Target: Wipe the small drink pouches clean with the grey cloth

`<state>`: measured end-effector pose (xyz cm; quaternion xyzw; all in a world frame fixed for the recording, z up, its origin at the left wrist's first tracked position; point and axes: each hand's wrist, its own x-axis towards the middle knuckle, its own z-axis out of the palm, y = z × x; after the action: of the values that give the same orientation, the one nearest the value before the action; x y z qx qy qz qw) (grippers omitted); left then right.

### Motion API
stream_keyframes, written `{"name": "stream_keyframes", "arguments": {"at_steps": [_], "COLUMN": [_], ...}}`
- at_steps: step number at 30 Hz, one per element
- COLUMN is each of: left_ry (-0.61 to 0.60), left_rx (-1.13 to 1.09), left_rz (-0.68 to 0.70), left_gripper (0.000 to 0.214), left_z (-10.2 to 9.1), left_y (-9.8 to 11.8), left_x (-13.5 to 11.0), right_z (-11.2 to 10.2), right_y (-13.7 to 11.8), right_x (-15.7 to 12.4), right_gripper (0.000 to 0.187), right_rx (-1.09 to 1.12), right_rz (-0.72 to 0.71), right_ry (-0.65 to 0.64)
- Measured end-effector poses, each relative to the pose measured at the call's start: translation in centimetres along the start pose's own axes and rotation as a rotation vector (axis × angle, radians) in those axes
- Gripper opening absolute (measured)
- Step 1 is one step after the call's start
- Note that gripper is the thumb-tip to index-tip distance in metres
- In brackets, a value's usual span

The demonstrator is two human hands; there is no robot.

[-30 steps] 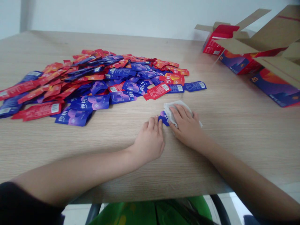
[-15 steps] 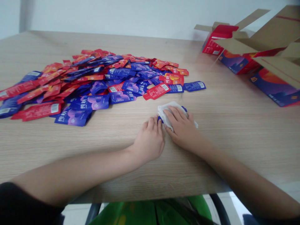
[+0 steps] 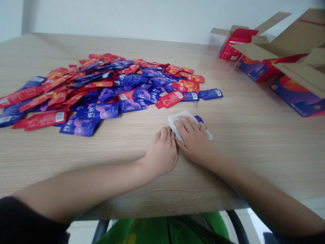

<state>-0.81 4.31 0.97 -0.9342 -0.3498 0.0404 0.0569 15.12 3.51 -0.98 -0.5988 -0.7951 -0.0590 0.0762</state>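
A blue pouch (image 3: 199, 119) lies flat on the table in front of me, mostly covered by a folded white cloth (image 3: 174, 120). My right hand (image 3: 194, 139) presses the cloth down on the pouch, its fingers bent over the fabric. Close beside it, my left hand (image 3: 162, 150) is closed at the pouch's left end, pinning it; the fingertips largely hide that end. Only the pouch's far right corner shows clearly beyond the cloth.
A wide heap of red and blue pouches (image 3: 132, 79) spreads over the table's left and middle. At the right stand open cartons: a red box (image 3: 230, 49), a blue and red box (image 3: 256, 69) and another blue one (image 3: 294, 96), flaps raised. The table's front edge (image 3: 162, 216) is near me.
My right hand and the white cloth have slid slightly left over the pouch, uncovering a bit more of its right corner. My left hand has stayed nearly in place.
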Motion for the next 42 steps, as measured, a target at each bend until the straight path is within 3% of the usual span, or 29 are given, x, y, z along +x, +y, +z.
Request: {"name": "stream_keyframes", "arguments": {"at_steps": [3,7,10,12,18,27,30,36,38,42], "left_ry": [-0.003,-0.024,-0.025,-0.019,0.004,-0.025,-0.019,-0.002,-0.004,-0.012], "left_rx": [-0.010,0.002,0.011,0.009,-0.010,0.003,-0.003,-0.007,-0.008,-0.001], "left_rz": [-0.005,-0.014,-0.010,-0.014,0.002,-0.006,-0.011,0.004,-0.003,-0.014], "left_gripper": [0.057,0.067,0.065,0.066,0.055,0.066,0.067,0.058,0.060,0.066], "left_z": [0.0,0.2,0.3,0.2,0.1,0.2,0.2,0.0,0.1,0.3], "left_y": [0.0,0.0,0.0,0.0,-0.1,0.0,0.0,0.0,-0.1,-0.1], "left_x": [0.0,0.0,0.0,0.0,0.0,0.0,0.0,0.0,0.0,0.0], "right_z": [-0.3,-0.2,0.1,0.2,-0.1,-0.1,0.2,0.1,-0.1,-0.3], "right_y": [0.6,3.3,3.7,2.8,-0.2,3.9,2.9,-0.1,0.3,2.8], "right_x": [-0.1,0.1,0.3,0.3,0.1,0.1,0.2,-0.1,-0.2,-0.1], "right_gripper": [0.054,0.054,0.053,0.053,0.054,0.055,0.055,0.055,0.055,0.055], "right_rx": [0.012,-0.004,-0.022,-0.034,0.012,-0.029,-0.051,-0.032,-0.019,-0.013], "right_rz": [-0.020,0.160,0.251,0.229,-0.026,0.301,0.269,-0.016,-0.007,0.172], "right_ry": [-0.026,-0.016,0.010,0.025,-0.020,-0.029,0.011,-0.022,-0.023,-0.018]}}
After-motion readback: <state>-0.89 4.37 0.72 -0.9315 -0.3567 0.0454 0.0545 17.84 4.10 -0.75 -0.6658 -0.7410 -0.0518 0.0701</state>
